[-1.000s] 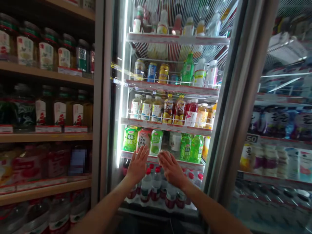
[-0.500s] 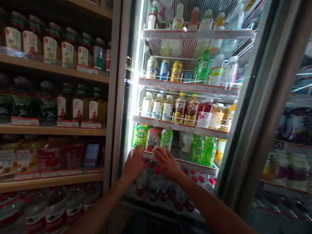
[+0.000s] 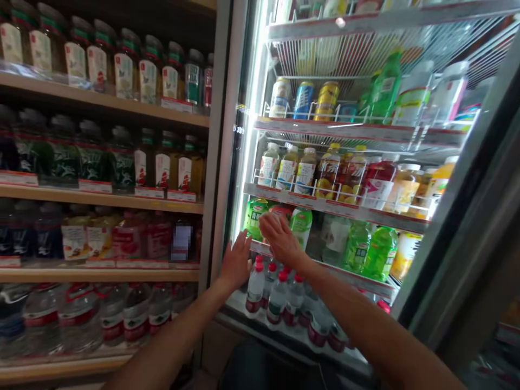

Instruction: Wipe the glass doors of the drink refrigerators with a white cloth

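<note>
My left hand (image 3: 236, 264) is raised at the fridge's left edge, fingers stretched up and holding nothing. It is below a green bottle (image 3: 255, 219) on the shelf with the large bottles. My right hand (image 3: 280, 238) reaches in front of a red bottle (image 3: 281, 209) on that shelf, covering most of it. Its fingers look extended with nothing between them; whether they touch the bottle I cannot tell. Right of this hand stands a white-and-green labelled bottle (image 3: 301, 225). Below both hands are clear water bottles with red caps (image 3: 278, 298).
Higher fridge shelves hold tea bottles (image 3: 305, 170) and cans (image 3: 303, 101) behind wire rails. More green bottles (image 3: 357, 248) stand to the right. A metal door frame (image 3: 441, 260) bounds the right side. Wooden shelves (image 3: 101, 197) with bottles line the left.
The view has shifted closer and turned left, so the fridge appears larger and further right. My right hand has moved up across the red bottle. My left hand stays low and spread.
</note>
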### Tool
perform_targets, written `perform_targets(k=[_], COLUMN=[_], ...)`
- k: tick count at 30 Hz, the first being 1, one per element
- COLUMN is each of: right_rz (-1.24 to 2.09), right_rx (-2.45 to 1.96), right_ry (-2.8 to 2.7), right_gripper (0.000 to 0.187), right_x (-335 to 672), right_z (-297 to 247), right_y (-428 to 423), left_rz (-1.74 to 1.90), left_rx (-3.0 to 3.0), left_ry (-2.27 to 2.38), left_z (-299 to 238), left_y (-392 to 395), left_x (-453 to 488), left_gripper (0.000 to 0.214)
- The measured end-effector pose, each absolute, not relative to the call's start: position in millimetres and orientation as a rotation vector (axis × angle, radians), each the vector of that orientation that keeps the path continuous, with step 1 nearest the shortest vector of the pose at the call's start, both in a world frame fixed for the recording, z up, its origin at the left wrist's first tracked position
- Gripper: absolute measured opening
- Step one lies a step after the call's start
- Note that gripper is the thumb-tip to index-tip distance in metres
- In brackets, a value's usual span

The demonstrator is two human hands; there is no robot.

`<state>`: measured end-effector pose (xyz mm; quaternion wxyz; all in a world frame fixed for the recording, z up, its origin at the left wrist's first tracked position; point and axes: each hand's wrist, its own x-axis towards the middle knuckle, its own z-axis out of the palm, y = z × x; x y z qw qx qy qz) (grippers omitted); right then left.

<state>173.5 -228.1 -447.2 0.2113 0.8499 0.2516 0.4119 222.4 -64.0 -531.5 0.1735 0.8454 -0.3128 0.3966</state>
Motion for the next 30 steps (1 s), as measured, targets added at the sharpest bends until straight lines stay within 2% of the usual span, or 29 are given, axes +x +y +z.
perform_targets(k=[3,5,9,14,20,25,30], right_rz=[1.321,1.32,1.25,1.402,1.491,1.662,1.696], right_rx=[2.403,2.407,2.4,2.341,2.173,2.033,1.961], right_ry=[0.508,0.516,0.621,0.636,0.497,0.128,-0.11], right_gripper=[0.059,0.057,0.056,0.053,0.054,0.061,0.058], right_x=[185,189,187,172,125,66,27], right_z=[-410,-402,-422,-433,-411,-386,-393], right_y=[-219,-215,-214,-230,-299,-384,-431], left_rz=[1.146,1.137,0.995,0.946,1.327,1.437,1.494], left_rx=[2.193,1.98,1.619,1.438,1.533,1.694,1.572], left_ry=[-0.866,-0.862,-0.854,-0.693,-0.689,-0.794,-0.453], left_z=[-521,-509,-480,-456,-440,-429,-427], left_y=[-66,-72,-94,-131,-164,-135,-109], left_x=[223,218,203,197,211,253,286], left_gripper=[0.06,0.056,0.048,0.042,0.047,0.048,0.052])
